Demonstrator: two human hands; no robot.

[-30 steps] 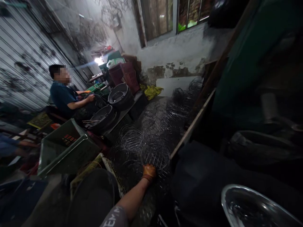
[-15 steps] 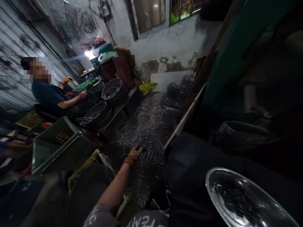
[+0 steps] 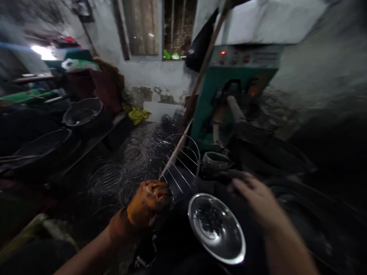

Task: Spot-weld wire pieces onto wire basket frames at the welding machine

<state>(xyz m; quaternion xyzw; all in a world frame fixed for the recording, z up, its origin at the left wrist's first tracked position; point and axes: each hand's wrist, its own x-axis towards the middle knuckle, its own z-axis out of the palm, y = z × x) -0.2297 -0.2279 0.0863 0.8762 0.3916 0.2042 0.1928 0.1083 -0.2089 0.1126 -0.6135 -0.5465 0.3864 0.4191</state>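
Wire grill point(image 3: 180, 164) held up in the left hand point(image 3: 147, 202), just left of the metal bowl point(image 3: 216, 227), with the right hand point(image 3: 254, 200) right of the bowl, the machine point(image 3: 229, 91) behind, further wire grills point(image 3: 106, 177) on the floor at left

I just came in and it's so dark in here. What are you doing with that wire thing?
The person's left hand, in an orange glove, grips a round wire rack and holds it up above the heap of wire racks on the floor. The bare right hand reaches forward over dark parts, open and holding nothing. A shiny metal bowl sits between the hands, in front of a green machine.
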